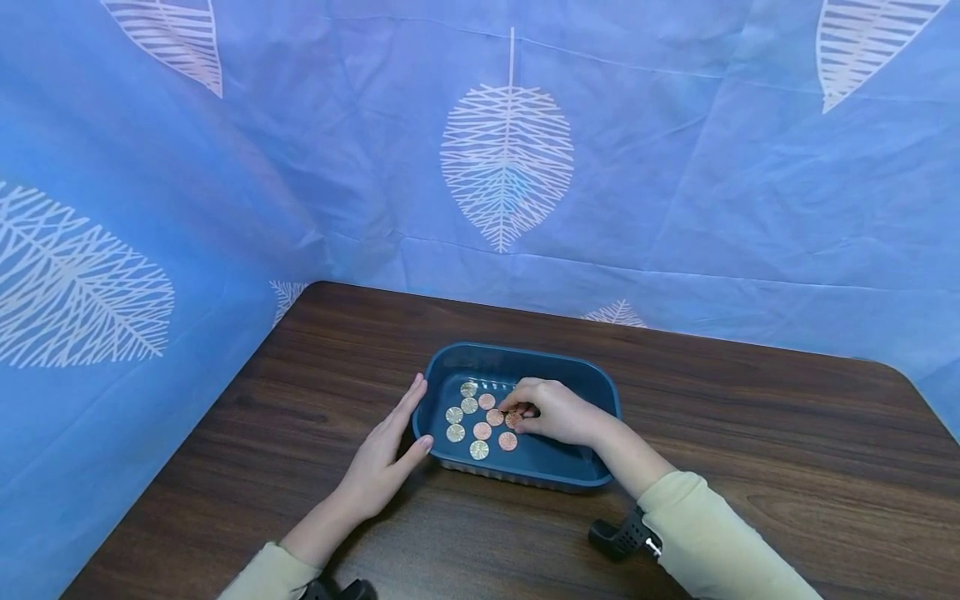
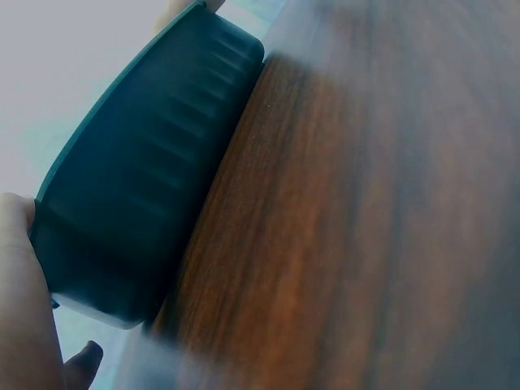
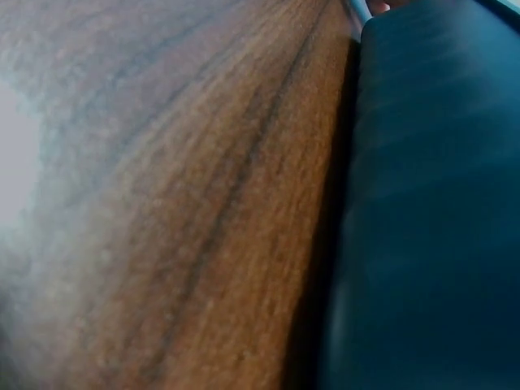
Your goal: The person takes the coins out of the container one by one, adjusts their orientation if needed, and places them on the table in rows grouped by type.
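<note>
Several coins lie spread over the floor of a dark blue plastic tub (image 1: 547, 468). Silver-gold coins (image 1: 478, 450) are mostly on the left, copper-coloured coins (image 1: 507, 441) nearer the middle. My right hand (image 1: 558, 410) reaches inside over the right rim, thumb and fingers bent around a copper-coloured coin (image 1: 513, 419), pinching it close over the floor. Against the tub's left end rests my left hand (image 1: 386, 458), fingers straight and thumb spread along the rim. The left wrist view shows its thumb and fingers (image 2: 16, 268) beside the tub's ribbed wall (image 2: 154, 154).
The tub stands on a dark wooden table (image 1: 750, 400). A blue cloth (image 1: 637, 167) with white leaf prints hangs behind the table and along its left side. A black wrist device (image 1: 624, 535) sits below the right sleeve. The right wrist view mainly holds tabletop and tub wall (image 3: 439, 203).
</note>
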